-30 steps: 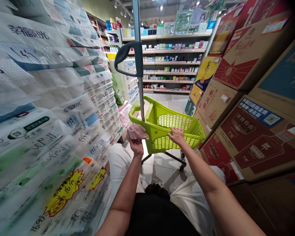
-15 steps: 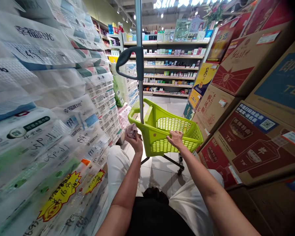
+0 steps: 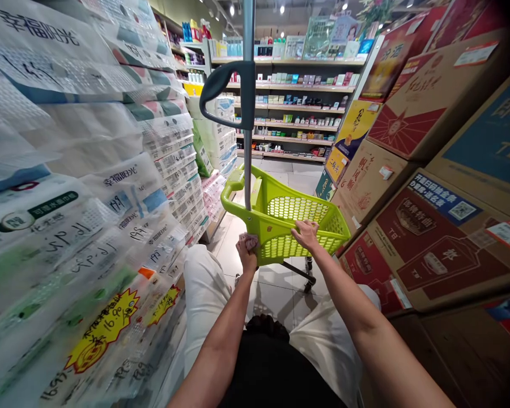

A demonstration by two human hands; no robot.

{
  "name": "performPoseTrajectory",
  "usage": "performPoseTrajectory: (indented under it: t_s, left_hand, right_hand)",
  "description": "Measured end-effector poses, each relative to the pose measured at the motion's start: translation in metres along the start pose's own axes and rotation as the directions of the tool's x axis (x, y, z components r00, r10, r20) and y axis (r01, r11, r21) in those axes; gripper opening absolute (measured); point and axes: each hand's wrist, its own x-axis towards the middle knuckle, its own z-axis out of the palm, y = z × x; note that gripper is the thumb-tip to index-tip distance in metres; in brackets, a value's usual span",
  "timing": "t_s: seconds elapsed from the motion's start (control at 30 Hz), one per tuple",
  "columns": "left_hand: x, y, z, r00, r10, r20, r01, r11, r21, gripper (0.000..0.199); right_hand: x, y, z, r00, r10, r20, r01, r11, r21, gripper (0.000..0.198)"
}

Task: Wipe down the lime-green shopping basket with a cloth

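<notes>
A lime-green plastic shopping basket on wheels (image 3: 276, 246) stands in front of my knees, its side panels pierced with rows of holes. From its left end rises a grey metal pole with a dark looped handle (image 3: 247, 96). My left hand (image 3: 246, 258) is closed round a crumpled greyish-pink cloth (image 3: 250, 241), which is pressed against the basket's lower left end. My right hand (image 3: 307, 234) grips the basket's near top rim, fingers over the edge.
Stacked packs of tissue paper (image 3: 123, 181) with price tags line the left side. Cardboard cartons (image 3: 429, 226) are piled close on the right. Shelves of small boxes and bottles (image 3: 297, 107) cross the aisle's far end. Pale floor tiles (image 3: 272, 283) show beneath the basket.
My left hand has moved down and to the right with the cloth, from beside the upper left end to the basket's lower wall. My right hand stays on the rim.
</notes>
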Motion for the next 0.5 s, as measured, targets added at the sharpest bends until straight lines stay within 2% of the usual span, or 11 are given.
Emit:
performPoseTrajectory:
  t_s: [0.07,0.13,0.2,0.27,0.4,0.43,0.5]
  left_hand:
    - [0.021,0.019,0.003,0.995,0.101,-0.021,-0.101,0.994,0.042,0.039]
    - [0.037,0.034,0.009,0.981,0.193,-0.031,-0.191,0.979,0.069,0.043]
    - [0.038,0.035,0.013,0.974,0.225,-0.025,-0.222,0.971,0.09,0.046]
    - [0.023,0.021,0.013,0.983,0.183,0.002,-0.182,0.977,0.109,0.051]
    - [-0.012,-0.011,0.004,0.992,-0.001,0.124,-0.017,0.989,0.144,0.055]
    - [-0.014,-0.013,0.003,0.99,-0.019,0.142,-0.002,0.989,0.149,0.054]
    - [-0.007,-0.004,0.005,0.991,0.022,0.132,-0.041,0.989,0.145,0.055]
  right_hand:
    - [0.002,-0.008,-0.001,1.0,0.022,-0.002,-0.022,0.999,0.039,0.023]
    - [0.006,-0.022,0.001,1.0,0.003,-0.01,-0.002,0.992,0.128,0.031]
    - [0.009,-0.039,0.005,0.998,-0.06,0.012,0.056,0.971,0.234,0.041]
    - [0.011,-0.052,0.01,0.999,-0.045,0.025,0.036,0.964,0.262,0.043]
    - [0.012,-0.059,0.015,0.999,0.013,0.034,-0.022,0.957,0.29,0.044]
    - [0.011,-0.058,0.014,0.999,0.016,0.037,-0.026,0.954,0.298,0.045]
    - [0.011,-0.054,0.012,0.999,0.018,0.045,-0.031,0.949,0.314,0.046]
